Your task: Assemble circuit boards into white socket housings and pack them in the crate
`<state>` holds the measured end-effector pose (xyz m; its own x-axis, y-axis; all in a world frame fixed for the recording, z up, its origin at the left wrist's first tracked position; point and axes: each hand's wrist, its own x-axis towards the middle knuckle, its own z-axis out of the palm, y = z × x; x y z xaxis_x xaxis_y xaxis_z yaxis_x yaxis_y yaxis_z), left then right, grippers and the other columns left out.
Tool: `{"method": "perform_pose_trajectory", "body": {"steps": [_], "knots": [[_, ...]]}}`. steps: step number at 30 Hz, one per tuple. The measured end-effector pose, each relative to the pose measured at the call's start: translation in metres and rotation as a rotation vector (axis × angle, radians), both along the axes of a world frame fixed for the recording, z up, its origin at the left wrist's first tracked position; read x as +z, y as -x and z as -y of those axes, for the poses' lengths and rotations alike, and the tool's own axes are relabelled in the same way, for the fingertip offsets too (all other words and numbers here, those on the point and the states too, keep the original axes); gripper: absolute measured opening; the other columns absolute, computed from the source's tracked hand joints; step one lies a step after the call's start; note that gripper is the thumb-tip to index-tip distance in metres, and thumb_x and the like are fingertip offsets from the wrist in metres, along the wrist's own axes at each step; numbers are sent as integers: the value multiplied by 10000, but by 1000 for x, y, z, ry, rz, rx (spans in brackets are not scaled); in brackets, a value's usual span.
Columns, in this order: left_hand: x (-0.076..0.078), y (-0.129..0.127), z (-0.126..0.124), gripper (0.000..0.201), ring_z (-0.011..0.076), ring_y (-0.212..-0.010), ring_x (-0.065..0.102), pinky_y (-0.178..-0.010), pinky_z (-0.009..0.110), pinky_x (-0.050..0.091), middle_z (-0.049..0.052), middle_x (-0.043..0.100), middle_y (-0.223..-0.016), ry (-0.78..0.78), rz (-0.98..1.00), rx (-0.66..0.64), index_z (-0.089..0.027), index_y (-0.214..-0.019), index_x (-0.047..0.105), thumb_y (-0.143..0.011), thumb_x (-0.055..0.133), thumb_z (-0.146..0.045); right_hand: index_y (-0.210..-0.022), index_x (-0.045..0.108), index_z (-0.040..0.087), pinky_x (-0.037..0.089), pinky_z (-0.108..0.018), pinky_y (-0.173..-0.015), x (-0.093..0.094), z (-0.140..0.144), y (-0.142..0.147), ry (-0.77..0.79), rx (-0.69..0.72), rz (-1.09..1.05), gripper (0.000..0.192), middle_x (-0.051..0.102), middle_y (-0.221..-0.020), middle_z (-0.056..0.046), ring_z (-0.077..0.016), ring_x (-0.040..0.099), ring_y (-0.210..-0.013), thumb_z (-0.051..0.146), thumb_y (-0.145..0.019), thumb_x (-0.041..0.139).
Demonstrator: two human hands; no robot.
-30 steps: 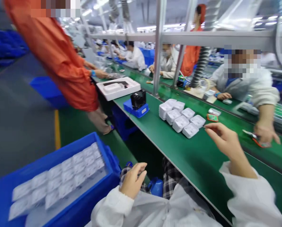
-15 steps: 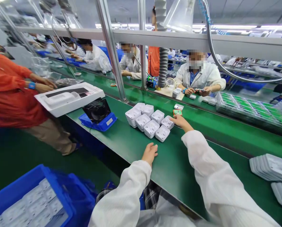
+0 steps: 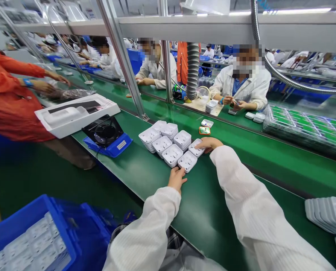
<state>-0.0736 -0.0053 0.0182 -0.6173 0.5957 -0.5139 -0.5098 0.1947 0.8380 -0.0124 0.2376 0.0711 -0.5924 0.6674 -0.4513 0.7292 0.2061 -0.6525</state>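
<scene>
Several stacks of white plastic casings [image 3: 172, 154], shallow with rounded corners, stand side by side on the green bench. My right hand [image 3: 212, 143] grips the right-hand casing stack [image 3: 196, 148] at its far right edge, fingers curled over the rim. At the front corner of the group, my left hand [image 3: 177, 180] has its fingers apart, with the fingertips at the near edge of the front stack [image 3: 187, 162]. It holds nothing. Beyond the stacks, a white casing [image 3: 207, 123] and an orange-edged circuit board piece [image 3: 204, 130] lie on the green belt.
A small black fan [image 3: 104, 131] in a blue tray [image 3: 119, 147] and a white foam tray [image 3: 80, 126] stand left. A blue crate [image 3: 77, 233] of casings is lower left. More white stacks [image 3: 326, 214] sit right. A co-worker [image 3: 241, 82] works across the belt; an orange-sleeved person stands left.
My left hand has moved forward to the front stack. My right hand has closed in on the right-hand stack. The view has shifted slightly; the stacks appear further left.
</scene>
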Motion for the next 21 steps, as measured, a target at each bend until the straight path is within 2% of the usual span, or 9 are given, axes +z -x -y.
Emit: {"method": "perform_pose_trajectory", "body": {"steps": [5,8,11,14,17,21], "knots": [[3,-11,16,290,135,-818,552,-642,245,469,75,535,-1007,63,-134,83,-176,-1044,464,-792,576,-264,-1031,652,177,518,-316,-703,8,-5,-13,171,161,111,448,705,-957,-87,-245,655,-868,321,-630,794],[8,-32,21,289,117,-814,549,-692,234,462,34,537,-946,-32,-194,51,-194,-1042,492,-768,582,-193,-1085,621,189,509,-286,-733,8,-4,-14,203,225,113,465,693,-1042,-79,-228,654,-920,317,-662,765],[13,-54,14,345,159,-891,580,-726,270,479,85,553,-1059,-111,1,-67,-174,-1085,506,-757,609,-192,-1069,617,176,511,-288,-736,8,0,-14,224,296,133,478,695,-1041,-83,-231,665,-901,288,-634,780],[13,-67,-4,425,206,-982,582,-760,296,483,153,520,-1191,-90,226,-87,-142,-1166,465,-772,611,-203,-1043,618,161,518,-314,-729,9,4,-18,229,349,159,486,701,-1009,-92,-248,674,-876,292,-609,793],[10,-72,-23,425,212,-1087,555,-838,301,471,163,502,-1252,-120,279,-62,-142,-1208,428,-806,556,-194,-1012,626,151,520,-321,-749,9,12,-29,217,383,151,468,704,-988,-87,-252,672,-885,311,-606,795],[9,-79,-34,423,184,-1183,506,-940,313,422,101,526,-1269,-170,303,-52,-193,-1207,452,-792,524,-144,-1037,612,151,516,-306,-786,4,21,-56,167,399,70,504,687,-1041,-79,-244,650,-945,339,-607,796]]}}
